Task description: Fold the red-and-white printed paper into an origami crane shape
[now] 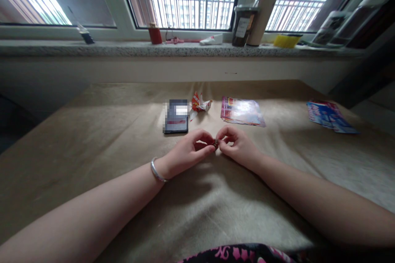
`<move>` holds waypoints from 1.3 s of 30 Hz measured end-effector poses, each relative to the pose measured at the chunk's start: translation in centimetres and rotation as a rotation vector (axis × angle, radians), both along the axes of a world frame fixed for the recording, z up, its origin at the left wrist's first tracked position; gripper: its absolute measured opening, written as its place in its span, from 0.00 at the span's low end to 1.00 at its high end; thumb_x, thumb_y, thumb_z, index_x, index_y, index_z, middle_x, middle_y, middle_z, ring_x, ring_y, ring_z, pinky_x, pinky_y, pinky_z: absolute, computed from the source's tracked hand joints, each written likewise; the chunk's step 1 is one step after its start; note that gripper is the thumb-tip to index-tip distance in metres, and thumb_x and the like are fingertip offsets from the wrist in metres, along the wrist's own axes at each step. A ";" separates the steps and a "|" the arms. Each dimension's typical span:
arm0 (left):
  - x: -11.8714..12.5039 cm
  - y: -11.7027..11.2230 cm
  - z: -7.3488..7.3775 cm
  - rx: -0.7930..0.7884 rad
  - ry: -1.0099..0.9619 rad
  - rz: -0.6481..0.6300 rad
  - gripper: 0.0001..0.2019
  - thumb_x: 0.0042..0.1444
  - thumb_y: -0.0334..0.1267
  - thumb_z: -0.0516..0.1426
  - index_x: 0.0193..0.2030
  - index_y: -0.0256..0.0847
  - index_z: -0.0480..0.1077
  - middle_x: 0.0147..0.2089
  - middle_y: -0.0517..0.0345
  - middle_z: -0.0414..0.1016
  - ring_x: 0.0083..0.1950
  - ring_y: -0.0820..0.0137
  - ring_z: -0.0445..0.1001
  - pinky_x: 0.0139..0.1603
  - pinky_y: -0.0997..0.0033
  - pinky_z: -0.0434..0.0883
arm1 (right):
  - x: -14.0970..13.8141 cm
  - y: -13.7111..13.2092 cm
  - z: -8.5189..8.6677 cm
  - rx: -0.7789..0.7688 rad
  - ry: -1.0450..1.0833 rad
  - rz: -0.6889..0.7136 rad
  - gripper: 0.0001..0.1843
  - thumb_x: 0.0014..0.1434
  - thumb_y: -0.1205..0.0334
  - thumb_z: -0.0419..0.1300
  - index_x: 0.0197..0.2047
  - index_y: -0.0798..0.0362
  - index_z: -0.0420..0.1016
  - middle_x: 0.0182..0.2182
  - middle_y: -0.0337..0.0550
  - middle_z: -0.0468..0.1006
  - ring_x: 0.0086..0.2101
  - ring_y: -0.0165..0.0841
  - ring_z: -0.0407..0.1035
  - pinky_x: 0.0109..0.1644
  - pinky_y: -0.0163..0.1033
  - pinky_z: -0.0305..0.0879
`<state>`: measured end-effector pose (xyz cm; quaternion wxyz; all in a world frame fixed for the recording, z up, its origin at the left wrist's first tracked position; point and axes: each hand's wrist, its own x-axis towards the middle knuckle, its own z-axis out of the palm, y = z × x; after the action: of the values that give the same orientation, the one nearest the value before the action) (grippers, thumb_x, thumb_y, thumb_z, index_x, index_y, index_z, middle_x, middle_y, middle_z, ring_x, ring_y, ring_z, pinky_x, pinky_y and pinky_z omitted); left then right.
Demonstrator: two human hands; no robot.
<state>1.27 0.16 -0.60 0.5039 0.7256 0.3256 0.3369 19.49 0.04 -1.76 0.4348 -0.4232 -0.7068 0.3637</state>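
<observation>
My left hand [191, 148] and my right hand [237, 144] meet over the middle of the table, fingertips nearly touching. Between them is a small dark object [215, 144], pinched from both sides; it is too small and too covered by fingers to name. A silver bangle [158, 170] circles my left wrist. Just beyond my left hand lies a dark phone-like device [177, 121], its screen partly blurred out. A crumpled red and white wrapper [200, 103] sits to the right of the device. Past my right hand rests a stack of glossy printed cards [242, 111].
Blue and red printed cards [331, 116] lie fanned out at the right of the cloth-covered table [101, 131]. On the stone windowsill [123, 50] stand a red container [155, 34], a dark lidded jar [243, 26], a cardboard tube [265, 8] and a yellow item [286, 41].
</observation>
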 end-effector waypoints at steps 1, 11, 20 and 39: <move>0.0 0.0 -0.1 -0.012 -0.028 -0.019 0.09 0.54 0.38 0.58 0.39 0.36 0.67 0.40 0.56 0.69 0.41 0.72 0.71 0.46 0.69 0.73 | 0.0 -0.1 0.1 0.015 -0.006 0.001 0.02 0.49 0.67 0.57 0.29 0.53 0.67 0.25 0.37 0.72 0.25 0.27 0.67 0.29 0.32 0.66; -0.1 0.0 -0.3 0.076 0.006 0.090 0.05 0.57 0.36 0.55 0.36 0.36 0.67 0.36 0.57 0.70 0.38 0.72 0.70 0.39 0.74 0.71 | 0.0 -0.8 0.6 0.057 -0.080 -0.017 0.01 0.54 0.66 0.57 0.32 0.53 0.70 0.30 0.41 0.75 0.28 0.28 0.70 0.25 0.31 0.66; -0.1 0.2 -0.1 0.134 0.088 0.121 0.08 0.57 0.40 0.55 0.36 0.36 0.68 0.35 0.57 0.70 0.37 0.71 0.69 0.38 0.73 0.69 | -0.1 -0.8 0.8 0.124 -0.111 0.016 0.02 0.55 0.65 0.58 0.31 0.53 0.70 0.31 0.41 0.74 0.30 0.28 0.69 0.25 0.29 0.65; -0.4 0.8 -0.3 0.047 -0.036 0.180 0.04 0.54 0.33 0.54 0.31 0.36 0.66 0.30 0.60 0.70 0.32 0.75 0.68 0.35 0.75 0.66 | 0.2 0.3 -0.3 -0.058 0.115 -0.031 0.04 0.52 0.65 0.54 0.28 0.52 0.61 0.28 0.40 0.73 0.29 0.30 0.68 0.34 0.37 0.65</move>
<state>0.84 0.95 -0.86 0.4603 0.6988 0.3724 0.4015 19.65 0.35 -2.07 0.4678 -0.4249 -0.6632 0.4011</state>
